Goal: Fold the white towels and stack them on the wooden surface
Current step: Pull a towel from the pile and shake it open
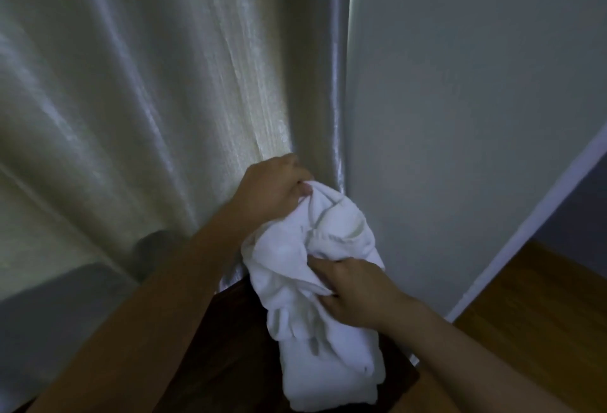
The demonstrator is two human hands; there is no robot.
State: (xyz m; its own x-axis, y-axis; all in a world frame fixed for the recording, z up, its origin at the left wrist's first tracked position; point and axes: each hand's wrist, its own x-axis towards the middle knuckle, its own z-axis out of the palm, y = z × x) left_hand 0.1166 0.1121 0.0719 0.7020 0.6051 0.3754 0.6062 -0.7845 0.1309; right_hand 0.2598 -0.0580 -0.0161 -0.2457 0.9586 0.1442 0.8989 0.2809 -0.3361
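Folded white towel stack (328,373) at the dark wooden surface's (230,347) right edge — crumpled white towel (315,241) held above.
Left hand (272,189) pinches its top, right hand (354,291) grips its middle — find corners, shake flat before folding.

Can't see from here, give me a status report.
Left hand and right hand both grip crumpled white towel. Unfolded, above dark wooden surface. Nothing blocking.

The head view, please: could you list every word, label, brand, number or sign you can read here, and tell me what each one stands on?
None: no text can be read anywhere in this view.
The crumpled white towel, held by the left hand and the right hand, shows no tag or print.
The towels below it on the dark wooden surface are plain.
The curtain and the wall carry no signs.
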